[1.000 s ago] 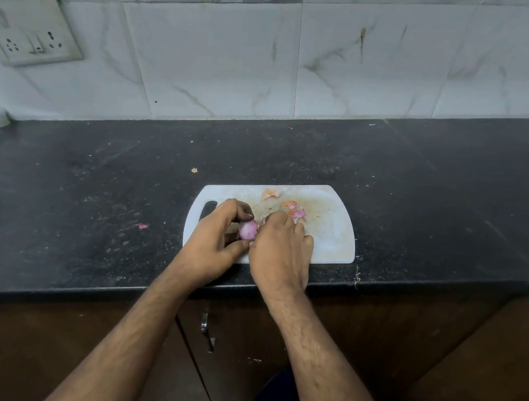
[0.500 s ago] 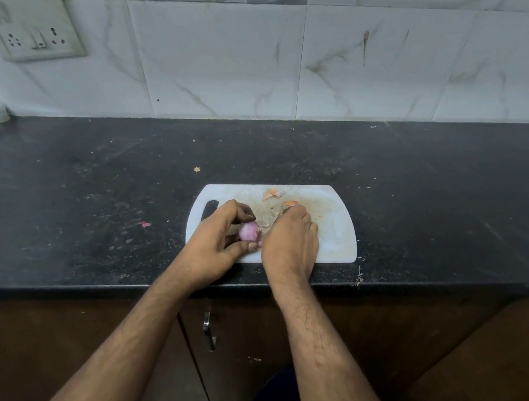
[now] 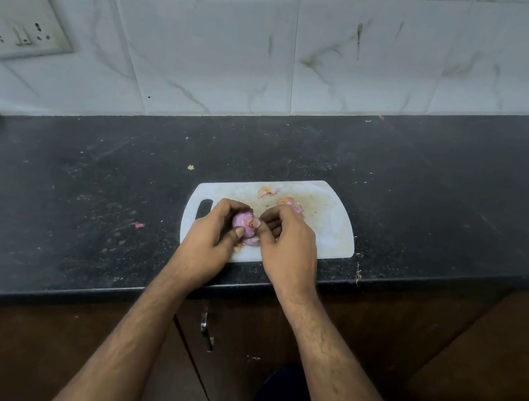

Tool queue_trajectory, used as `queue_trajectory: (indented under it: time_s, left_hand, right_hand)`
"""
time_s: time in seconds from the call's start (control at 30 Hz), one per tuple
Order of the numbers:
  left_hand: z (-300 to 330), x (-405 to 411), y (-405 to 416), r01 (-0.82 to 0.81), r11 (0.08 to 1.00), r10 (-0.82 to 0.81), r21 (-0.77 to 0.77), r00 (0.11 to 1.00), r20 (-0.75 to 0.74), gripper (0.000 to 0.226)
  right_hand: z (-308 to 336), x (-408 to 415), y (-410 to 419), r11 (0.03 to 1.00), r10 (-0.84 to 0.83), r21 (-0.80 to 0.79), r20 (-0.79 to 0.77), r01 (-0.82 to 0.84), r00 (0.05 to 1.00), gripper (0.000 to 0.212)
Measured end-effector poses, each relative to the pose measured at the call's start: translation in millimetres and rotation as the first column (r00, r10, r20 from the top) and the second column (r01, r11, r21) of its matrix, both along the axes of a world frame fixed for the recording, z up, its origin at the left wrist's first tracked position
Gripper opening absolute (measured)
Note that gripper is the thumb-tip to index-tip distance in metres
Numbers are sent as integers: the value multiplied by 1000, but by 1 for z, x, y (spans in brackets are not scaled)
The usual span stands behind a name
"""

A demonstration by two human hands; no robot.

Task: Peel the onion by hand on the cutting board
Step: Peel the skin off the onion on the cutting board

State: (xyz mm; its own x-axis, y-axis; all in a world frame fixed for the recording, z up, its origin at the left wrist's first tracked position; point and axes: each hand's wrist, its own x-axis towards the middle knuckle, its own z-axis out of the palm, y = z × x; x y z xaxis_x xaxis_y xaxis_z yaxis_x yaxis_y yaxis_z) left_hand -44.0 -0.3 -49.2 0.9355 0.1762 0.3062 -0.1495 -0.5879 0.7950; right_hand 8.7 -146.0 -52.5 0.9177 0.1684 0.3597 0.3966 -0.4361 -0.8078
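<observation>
Purple onion (image 3: 245,228) sits mostly bare over the cutting board (image 3: 327,231), clamped in the left hand (image 3: 211,244); right hand (image 3: 286,249) grip pinches a remaining skin scrap. Peels (image 3: 268,191) lie behind.

Left hand (image 3: 211,244) cupped, right hand (image 3: 286,249) pinching (fingertips meeting), forearms converging.

The cutting board (image 3: 331,231) lies on the tabletop (image 3: 82,206) near its front edge. Over the board's left part the onion (image 3: 244,230) sits between both hands — left hand (image 3: 211,244) to its left, right hand (image 3: 286,249) to its right. Peel scraps (image 3: 286,198) lie behind them on the board; a wall socket (image 3: 21,19) sits far left.
</observation>
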Motion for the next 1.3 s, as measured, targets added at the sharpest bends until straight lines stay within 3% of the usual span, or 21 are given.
queue_trajectory:
  time_s: [0.2,0.47,0.7,0.77,0.83,0.93,1.07,1.3]
  left_hand:
    - [0,1,1,-4,1000,4,8,1000,-11,31]
    - [0,1,2,-6,1000,6,10,1000,-7,31]
    - [-3,4,2,-14,989,12,150,1000,13,28]
    - [-3,6,0,-21,979,19,204,1000,15,23]
    - [-1,7,-1,-26,973,24,231,1000,10,19]
    - [0,5,0,-16,990,14,139,1000,11,30]
    - [2,4,1,-9,997,11,77,1000,-28,33]
    - [-4,6,0,-11,997,12,80,1000,-10,33]
  right_hand:
    - [0,0,1,999,40,-14,-24,-40,999,4]
    - [1,3,3,975,41,-220,23,-35,999,11]
    - [4,5,2,927,112,-364,37,-92,993,18]
    - [2,6,3,944,194,-269,-15,-191,981,14]
    - [1,7,3,963,266,-30,-66,-268,962,12]
    - [2,9,-5,982,133,144,-72,-121,989,12]
    - [2,5,-4,999,36,28,-42,-35,998,32]
    - [-4,4,2,993,120,-14,45,-120,992,12]
